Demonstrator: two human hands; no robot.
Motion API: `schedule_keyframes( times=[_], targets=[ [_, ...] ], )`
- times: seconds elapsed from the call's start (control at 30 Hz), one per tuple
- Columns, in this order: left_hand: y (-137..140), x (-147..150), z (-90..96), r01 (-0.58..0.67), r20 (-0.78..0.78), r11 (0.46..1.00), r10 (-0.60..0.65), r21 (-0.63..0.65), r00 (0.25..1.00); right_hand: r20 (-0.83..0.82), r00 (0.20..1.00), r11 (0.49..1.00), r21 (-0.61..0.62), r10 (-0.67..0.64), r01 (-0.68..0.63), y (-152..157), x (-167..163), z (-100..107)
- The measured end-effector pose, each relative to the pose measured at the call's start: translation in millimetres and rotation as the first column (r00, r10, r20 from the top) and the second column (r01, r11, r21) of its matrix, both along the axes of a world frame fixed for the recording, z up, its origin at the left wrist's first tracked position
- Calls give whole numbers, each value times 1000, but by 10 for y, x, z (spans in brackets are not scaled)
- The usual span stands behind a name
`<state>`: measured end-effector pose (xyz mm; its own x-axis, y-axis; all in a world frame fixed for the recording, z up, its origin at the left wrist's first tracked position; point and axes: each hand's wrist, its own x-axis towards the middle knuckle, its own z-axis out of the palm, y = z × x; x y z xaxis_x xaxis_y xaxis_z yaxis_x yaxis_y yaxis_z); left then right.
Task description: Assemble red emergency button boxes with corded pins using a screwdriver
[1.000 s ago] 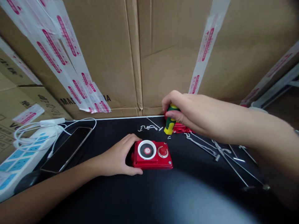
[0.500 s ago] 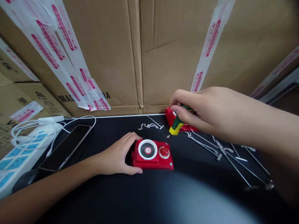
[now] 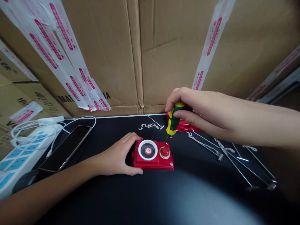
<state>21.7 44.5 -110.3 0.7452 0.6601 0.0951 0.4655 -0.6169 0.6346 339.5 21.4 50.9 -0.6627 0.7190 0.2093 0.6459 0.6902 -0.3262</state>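
Red rectangular box point(image 3: 153, 164), glossy and carrying a white-ringed round black disc point(image 3: 147, 150) and a red domed button point(image 3: 165, 151), lies flat near the middle of the black bench point(image 3: 112, 200). Of the two hands, the left hand point(image 3: 118, 155) grips its left end, thumb on the near side and fingers on the far side. The right hand point(image 3: 199, 114) is closed around a yellow-and-green-handled screwdriver point(image 3: 174, 120), which stands nearly upright with its tip at the box's far right corner.

As for progress, the front parts sit in place and a round silvery screw point(image 3: 171, 164) shows at the near right corner, so that corner looks fitted. Work at the far right corner seems under way; whether the screw there is going in or coming out cannot be told. The left corners are partly covered or too small to judge.

Farther back, a second red box point(image 3: 186, 126) lies partly hidden behind the right hand; its state is unclear. Thin metal rods with small cylindrical heads point(image 3: 219, 156) and white cord lie loose to the right, and one similar rod point(image 3: 156, 122) lies beyond the first box, all apparently unattached to it.
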Motion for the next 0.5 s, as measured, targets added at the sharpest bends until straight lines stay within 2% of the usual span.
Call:
schedule_keyframes(
  times=[0.13,0.2,0.3,0.37,0.5],
  targets=[
    [1,2,-1,3,9,1000,-3,-5,1000,-93,995,995,-96,30,-39,2,-5,18],
    [0,3,1,1,6,1000,-1,-11,1000,-121,992,996,-84,21,-32,27,-11,-10],
    [-4,1,4,2,4,1000,-2,-18,1000,-105,994,998,45,-26,31,71,-46,-75],
    [-6,-1,6,0,3,1000,0,-20,1000,-47,993,986,119,-112,117,81,-84,-110],
    [-4,1,9,-2,-3,1000,2,-19,1000,144,927,909,298,-345,292,52,-153,-127]
  ],
)
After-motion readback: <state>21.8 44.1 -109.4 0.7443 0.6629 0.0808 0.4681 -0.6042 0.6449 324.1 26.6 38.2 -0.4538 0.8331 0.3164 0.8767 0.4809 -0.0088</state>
